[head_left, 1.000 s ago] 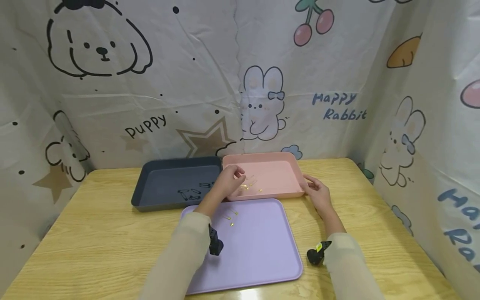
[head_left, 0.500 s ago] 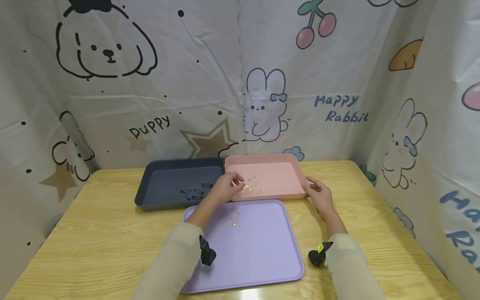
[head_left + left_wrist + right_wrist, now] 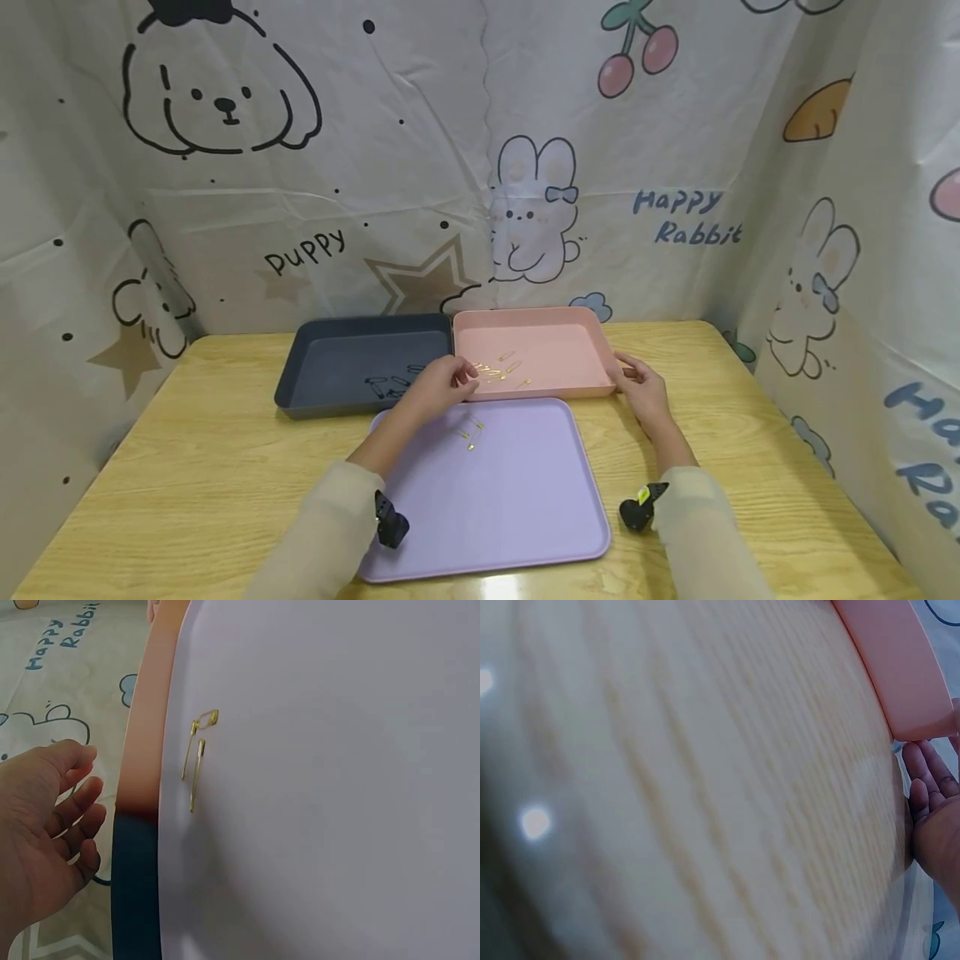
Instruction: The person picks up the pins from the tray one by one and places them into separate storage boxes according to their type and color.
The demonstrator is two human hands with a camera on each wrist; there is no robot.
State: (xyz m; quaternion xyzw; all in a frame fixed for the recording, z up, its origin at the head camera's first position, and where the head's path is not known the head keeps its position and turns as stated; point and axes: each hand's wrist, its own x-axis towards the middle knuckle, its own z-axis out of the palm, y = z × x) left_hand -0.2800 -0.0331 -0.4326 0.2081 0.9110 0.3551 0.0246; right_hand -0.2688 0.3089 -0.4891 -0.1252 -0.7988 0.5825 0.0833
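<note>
In the head view my left hand (image 3: pixel 442 387) hovers over the front corner where the dark grey tray (image 3: pixel 288 387) meets the pink tray (image 3: pixel 555 393). Its fingers are loosely bent, and the left wrist view shows nothing between them. Gold safety pins (image 3: pixel 498 372), several of them, lie in the pink tray's left part. Three more gold safety pins (image 3: pixel 196 769) lie near the far edge of the lavender tray (image 3: pixel 525 500). My right hand (image 3: pixel 643 396) touches the pink tray's right front corner, its fingers fairly straight beside the wall.
Several black safety pins (image 3: pixel 377 386) lie in the dark grey tray, partly behind the left hand. All three trays sit close together on a wooden table (image 3: pixel 187 475). A printed cloth (image 3: pixel 420 167) hangs behind the table and along its sides.
My left hand has drawn back leftward and toward me from above the pink tray, uncovering more gold safety pins there. The right hand stays at the tray's corner. The view has shifted slightly.
</note>
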